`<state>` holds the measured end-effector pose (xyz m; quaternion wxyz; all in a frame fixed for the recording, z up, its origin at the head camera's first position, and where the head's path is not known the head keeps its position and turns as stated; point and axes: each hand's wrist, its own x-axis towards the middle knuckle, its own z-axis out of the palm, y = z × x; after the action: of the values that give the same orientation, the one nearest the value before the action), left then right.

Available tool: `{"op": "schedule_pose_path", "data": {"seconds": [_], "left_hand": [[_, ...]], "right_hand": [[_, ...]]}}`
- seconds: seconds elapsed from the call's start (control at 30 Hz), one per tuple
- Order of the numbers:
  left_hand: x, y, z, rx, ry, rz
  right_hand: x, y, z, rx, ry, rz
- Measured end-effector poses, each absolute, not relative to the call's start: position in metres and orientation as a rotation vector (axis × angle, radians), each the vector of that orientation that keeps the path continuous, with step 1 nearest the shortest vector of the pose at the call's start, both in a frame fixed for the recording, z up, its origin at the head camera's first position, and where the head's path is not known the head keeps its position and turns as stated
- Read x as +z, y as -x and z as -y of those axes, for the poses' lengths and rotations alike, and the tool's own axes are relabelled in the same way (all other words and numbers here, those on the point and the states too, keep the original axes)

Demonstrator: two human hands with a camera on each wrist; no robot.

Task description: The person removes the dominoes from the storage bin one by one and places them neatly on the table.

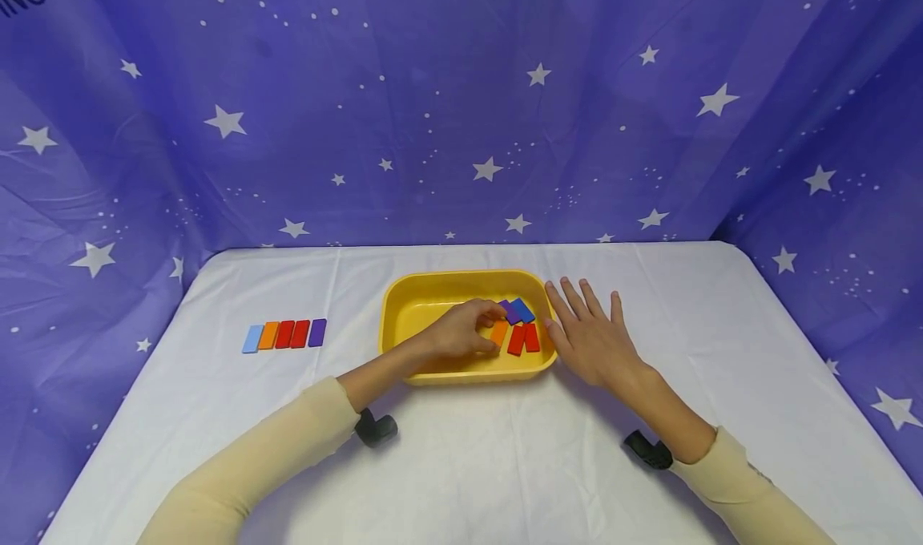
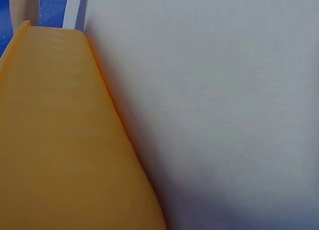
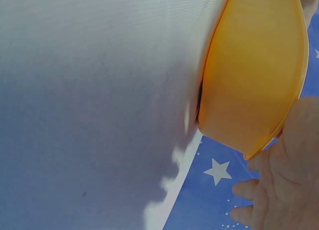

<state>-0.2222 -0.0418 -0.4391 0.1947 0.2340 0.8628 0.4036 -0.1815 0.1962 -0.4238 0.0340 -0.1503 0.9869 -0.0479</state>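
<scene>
My left hand [image 1: 461, 330] reaches into a yellow plastic basin [image 1: 425, 280], its fingers bent and its thumb apart from them. Its fingertips are right by an orange tile [image 1: 499, 333], with a gap between finger and thumb. Just right of that tile lie two red tiles [image 1: 516, 341], and behind them a purple tile [image 1: 509, 312] overlaps a blue tile [image 1: 522, 311]. My right hand [image 1: 594, 341] is spread flat against the basin's right end, fingers straight. In the right wrist view, this palm [image 3: 294, 175] is at the basin's rim [image 3: 305, 55].
Left of the basin, a side-by-side row on the white tablecloth [image 1: 490, 465] has a light blue tile [image 1: 253, 339], an orange, two red and a purple tile [image 1: 317, 333]. A purple star-patterned curtain [image 1: 433, 88] hangs behind. Black wrist devices [image 1: 376, 428] sit under both forearms.
</scene>
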Motion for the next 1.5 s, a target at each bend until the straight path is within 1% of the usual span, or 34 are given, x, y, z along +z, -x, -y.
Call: {"op": "schedule_pose_path", "data": {"seconds": [0.57, 0.9, 1.07, 1.2, 1.5], "left_hand": [[-0.442, 0.227, 0.041, 1.001, -0.729, -2.493], [-0.436, 0.228, 0.044, 0.998, -0.730, -2.482], [-0.428, 0.225, 0.049, 1.071, -0.738, -2.475], [-0.419, 0.221, 0.058, 1.168, -0.695, -2.451], [-0.393, 0.210, 0.094, 1.299, -0.666, -2.435]], "right_hand": [[-0.424, 0.181, -0.196, -0.167, 0.454, -3.029], [-0.423, 0.181, -0.196, -0.167, 0.456, -3.033], [-0.423, 0.181, -0.196, -0.165, 0.455, -3.030], [-0.423, 0.180, -0.196, -0.166, 0.450, -3.026], [-0.425, 0.181, -0.197, -0.160, 0.457, -3.039]]}}
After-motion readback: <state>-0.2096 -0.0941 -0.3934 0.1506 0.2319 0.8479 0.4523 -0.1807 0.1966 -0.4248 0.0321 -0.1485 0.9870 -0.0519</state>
